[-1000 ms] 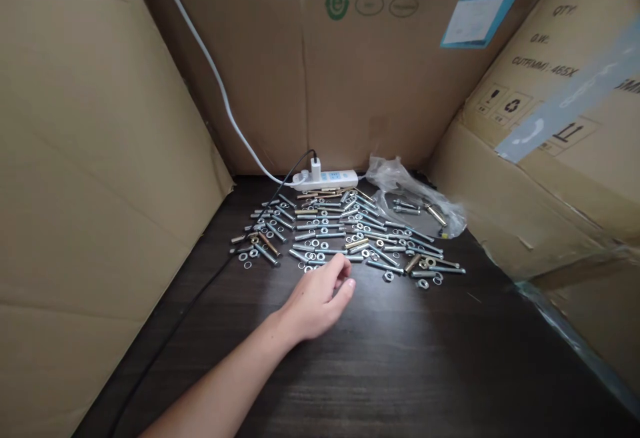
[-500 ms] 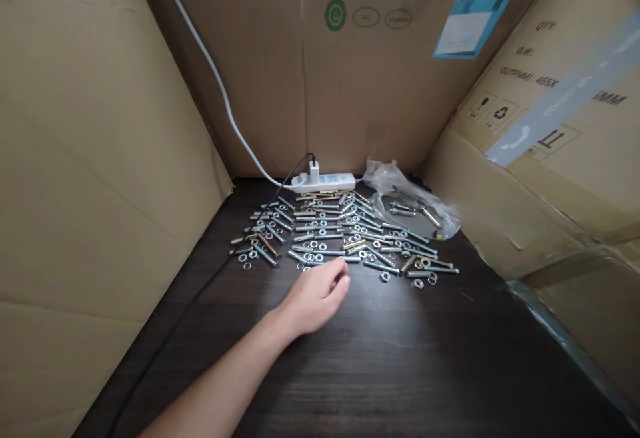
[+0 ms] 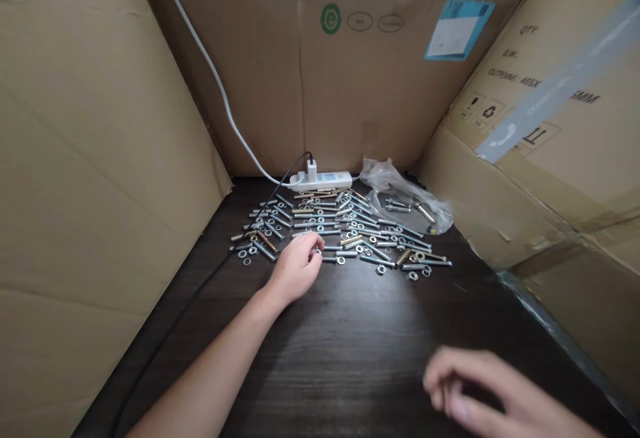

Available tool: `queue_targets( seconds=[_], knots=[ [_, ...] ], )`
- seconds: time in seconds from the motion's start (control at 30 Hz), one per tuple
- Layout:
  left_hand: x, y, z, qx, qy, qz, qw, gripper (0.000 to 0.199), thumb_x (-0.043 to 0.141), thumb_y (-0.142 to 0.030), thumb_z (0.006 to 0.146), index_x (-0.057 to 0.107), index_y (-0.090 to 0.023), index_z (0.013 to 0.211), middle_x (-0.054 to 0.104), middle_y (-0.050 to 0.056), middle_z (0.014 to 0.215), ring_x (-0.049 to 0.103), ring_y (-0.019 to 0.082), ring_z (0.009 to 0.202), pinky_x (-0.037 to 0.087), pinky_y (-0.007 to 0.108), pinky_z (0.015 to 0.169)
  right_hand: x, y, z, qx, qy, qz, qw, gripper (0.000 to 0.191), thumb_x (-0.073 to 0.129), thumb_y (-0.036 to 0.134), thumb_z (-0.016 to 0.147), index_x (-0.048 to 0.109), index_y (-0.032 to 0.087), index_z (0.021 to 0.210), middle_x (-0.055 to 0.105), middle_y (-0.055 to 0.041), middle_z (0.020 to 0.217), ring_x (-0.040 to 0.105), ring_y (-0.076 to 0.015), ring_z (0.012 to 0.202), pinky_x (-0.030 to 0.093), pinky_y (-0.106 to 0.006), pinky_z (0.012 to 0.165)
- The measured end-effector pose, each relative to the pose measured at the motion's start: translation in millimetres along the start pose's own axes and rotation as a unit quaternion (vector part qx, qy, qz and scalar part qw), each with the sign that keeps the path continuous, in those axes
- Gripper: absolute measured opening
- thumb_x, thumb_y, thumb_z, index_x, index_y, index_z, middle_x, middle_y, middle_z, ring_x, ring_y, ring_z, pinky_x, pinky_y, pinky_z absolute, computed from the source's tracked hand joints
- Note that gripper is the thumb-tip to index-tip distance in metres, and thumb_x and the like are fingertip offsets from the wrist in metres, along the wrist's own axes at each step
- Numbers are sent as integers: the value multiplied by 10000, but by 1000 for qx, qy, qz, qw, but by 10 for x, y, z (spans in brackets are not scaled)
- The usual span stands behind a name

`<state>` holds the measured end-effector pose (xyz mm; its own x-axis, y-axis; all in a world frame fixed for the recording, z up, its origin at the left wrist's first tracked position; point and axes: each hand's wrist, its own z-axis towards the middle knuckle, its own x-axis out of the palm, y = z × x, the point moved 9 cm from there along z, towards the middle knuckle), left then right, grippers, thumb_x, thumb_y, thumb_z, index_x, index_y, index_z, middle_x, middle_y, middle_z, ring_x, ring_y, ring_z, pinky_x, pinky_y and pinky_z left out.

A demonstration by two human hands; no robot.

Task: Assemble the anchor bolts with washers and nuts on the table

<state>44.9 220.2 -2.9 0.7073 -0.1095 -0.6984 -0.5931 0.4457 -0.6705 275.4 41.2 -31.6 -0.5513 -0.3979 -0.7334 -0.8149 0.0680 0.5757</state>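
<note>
My left hand rests at the front edge of a spread of metal hardware, palm down. Its fingers are curled together with the thumb against them; whatever is at their tips is hidden. Close by lie a hex nut and several long bolts, one a silver bolt. At the lower right, my right hand hovers over the bare table front, blurred by motion. Its fingers are loosely bent, the thumb stands apart from them, and nothing shows between. More nuts, washers and brass-coloured sleeves lie around.
Cardboard boxes wall in the dark table at the back and both sides. A white power strip with a plugged-in charger sits at the back. A black cable runs down the left. A clear plastic bag holds several bolts.
My left hand has moved left and slightly away from me along the hardware. My right hand has come into view at the lower right. The camera view has shifted slightly.
</note>
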Motion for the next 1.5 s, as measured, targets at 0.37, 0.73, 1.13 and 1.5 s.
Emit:
queue_targets(
  seconds=[0.37, 0.73, 1.13, 1.5],
  knots=[
    [-221, 195, 55, 44, 46, 100, 993, 227, 359, -33, 728, 514, -190, 779, 529, 15, 809, 463, 187, 837, 364, 299, 741, -398, 1169, 1306, -237, -174, -119, 948, 219, 434, 241, 886, 585, 160, 750, 602, -6, 724, 533, -128, 685, 370, -229, 652],
    [-147, 376, -37, 31, 108, 170, 979, 269, 410, -75, 762, 557, -233, 921, 477, 30, 905, 426, 203, 883, 383, 326, 800, -127, 1172, 1454, -278, -272, -194, 901, 198, 475, 218, 879, 640, 190, 984, 622, -51, 840, 516, -204, 833, 372, -321, 763],
    [-195, 181, -2, 66, 43, 155, 985, 129, 466, -129, 809, 540, -200, 888, 466, 34, 970, 426, 198, 931, 393, 338, 836, -76, 1243, 1514, -268, -292, -215, 893, 149, 488, 214, 864, 628, 166, 879, 629, -45, 808, 555, -185, 775, 363, -308, 728],
    [-163, -183, -26, 123, -50, 60, 989, 183, 469, -116, 848, 549, -196, 991, 480, 57, 996, 469, 198, 993, 411, 349, 900, -196, 1031, 1470, -252, -225, -27, 941, 131, 519, 241, 834, 595, 206, 934, 606, 19, 685, 550, -122, 592, 406, -232, 575]
  ],
)
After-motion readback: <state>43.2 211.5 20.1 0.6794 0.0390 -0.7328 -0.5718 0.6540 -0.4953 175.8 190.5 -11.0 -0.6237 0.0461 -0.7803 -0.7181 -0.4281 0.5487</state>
